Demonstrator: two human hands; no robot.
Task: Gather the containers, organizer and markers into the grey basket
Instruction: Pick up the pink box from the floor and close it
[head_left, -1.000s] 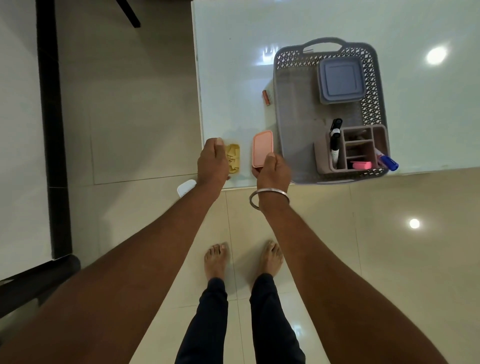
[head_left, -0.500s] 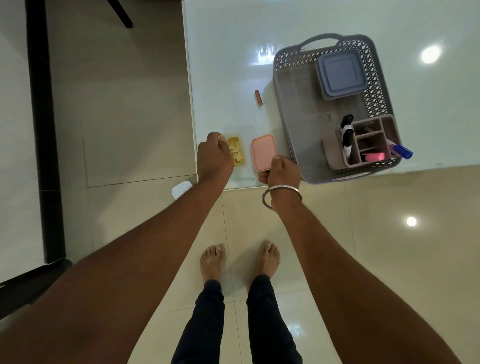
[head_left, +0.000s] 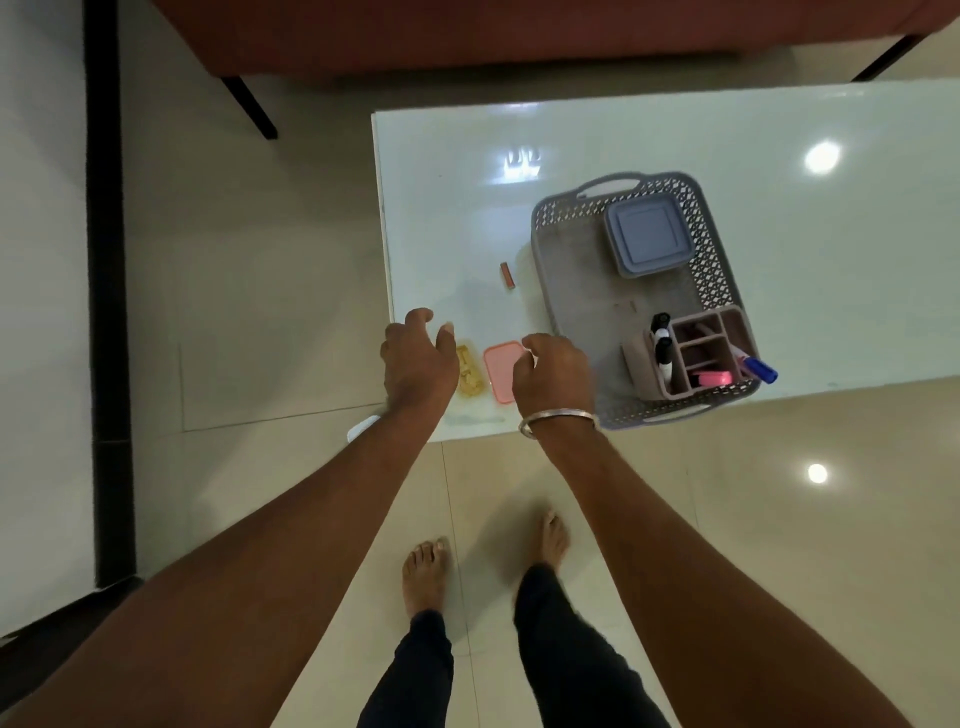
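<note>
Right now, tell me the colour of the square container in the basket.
Blue-grey square container, clearest in the head view.

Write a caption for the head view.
Left hand near the yellow container, right hand over the pink container, beside the grey basket holding the organizer.

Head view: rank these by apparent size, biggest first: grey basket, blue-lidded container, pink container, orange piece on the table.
1. grey basket
2. blue-lidded container
3. pink container, partly hidden by the right hand
4. orange piece, clearly smallest
</note>
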